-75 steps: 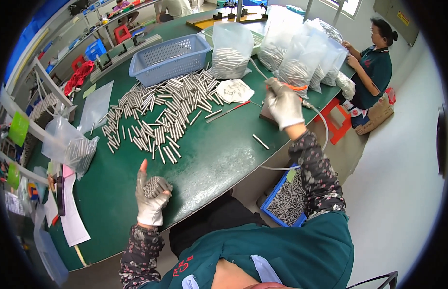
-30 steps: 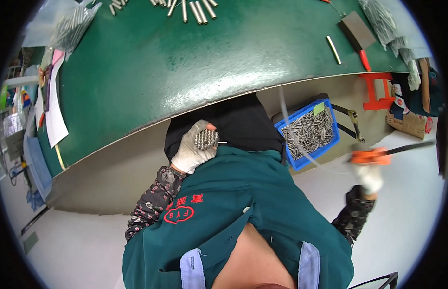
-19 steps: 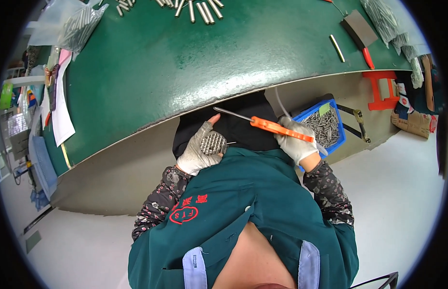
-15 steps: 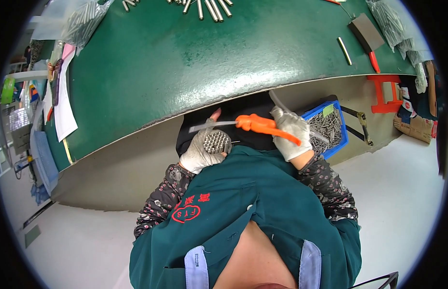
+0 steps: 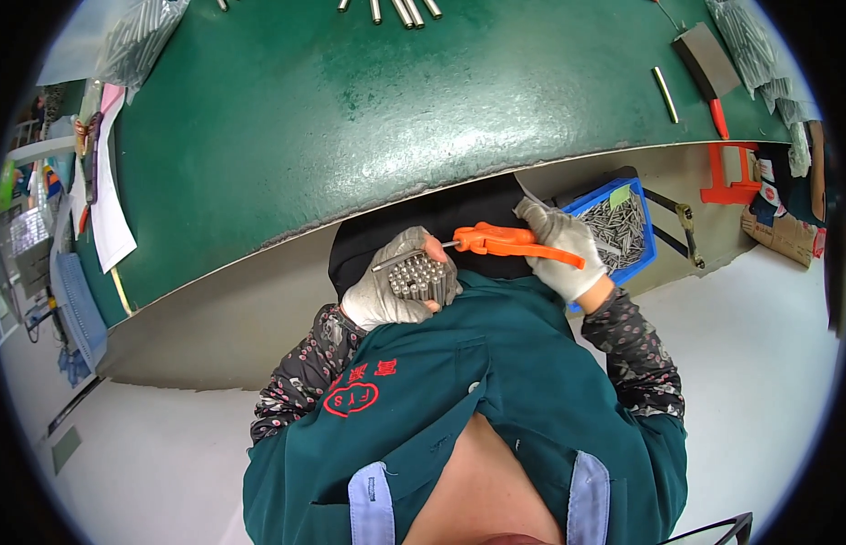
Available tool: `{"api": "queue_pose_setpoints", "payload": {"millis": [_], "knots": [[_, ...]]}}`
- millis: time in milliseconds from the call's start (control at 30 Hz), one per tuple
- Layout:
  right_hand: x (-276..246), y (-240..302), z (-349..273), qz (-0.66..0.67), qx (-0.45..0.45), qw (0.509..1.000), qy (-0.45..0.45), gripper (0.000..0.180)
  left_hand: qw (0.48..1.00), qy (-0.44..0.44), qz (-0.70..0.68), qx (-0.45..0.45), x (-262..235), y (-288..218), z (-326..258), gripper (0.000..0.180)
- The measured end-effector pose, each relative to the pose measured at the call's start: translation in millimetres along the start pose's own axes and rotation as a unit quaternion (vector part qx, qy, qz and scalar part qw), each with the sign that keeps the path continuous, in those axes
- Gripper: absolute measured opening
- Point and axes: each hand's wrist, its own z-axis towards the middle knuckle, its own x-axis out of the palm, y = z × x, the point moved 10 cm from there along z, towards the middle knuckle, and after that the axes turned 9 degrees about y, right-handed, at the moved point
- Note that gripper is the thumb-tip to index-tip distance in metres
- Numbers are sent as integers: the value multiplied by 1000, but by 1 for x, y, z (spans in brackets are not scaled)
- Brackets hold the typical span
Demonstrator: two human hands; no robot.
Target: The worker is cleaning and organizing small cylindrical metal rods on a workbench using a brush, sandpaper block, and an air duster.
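I watch the left hand (image 5: 378,292), in a pale fingerless-tipped glove, clasping an upright bundle of steel pins (image 5: 419,280) close against the teal shirt (image 5: 414,363), its fingers curled around the cluster. Taking that bundle as my clock centre, the right hand (image 5: 568,234) sits between 2 and 3 o'clock, grasping an orange air blow gun (image 5: 494,238) that points toward 9. A metal rod (image 5: 400,261) crosses the bundle's upper edge (nozzle or stray pin, I cannot tell from here), against a bare fingertip. Just beyond the right hand, also between 2 and 3, a blue bin (image 5: 649,234) holds many loose pins. On the green table (image 5: 396,118), one single pin (image 5: 665,95) lies near 2 o'clock, with more pins at 12.
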Motion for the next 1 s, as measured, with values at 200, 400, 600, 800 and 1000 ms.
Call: {"api": "queue_pose_setpoints", "payload": {"millis": [200, 400, 600, 800, 1000], "knots": [[23, -32, -16, 659, 77, 691, 288, 46, 999, -36, -4, 15, -10, -16, -5, 55], [59, 11, -31, 660, 23, 579, 478, 34, 1000, -2, 21, -14, 1, -21, 0, 52], [66, 21, -51, 709, 74, 495, 496, 47, 995, 49, 92, 4, 18, -32, 8, 44], [8, -1, -35, 612, 91, 638, 459, 40, 977, -28, 196, -77, -11, -17, 4, 63], [-38, -50, -38, 354, 115, 886, 277, 26, 910, -74, 388, -123, -28, -14, 4, 58]]}}
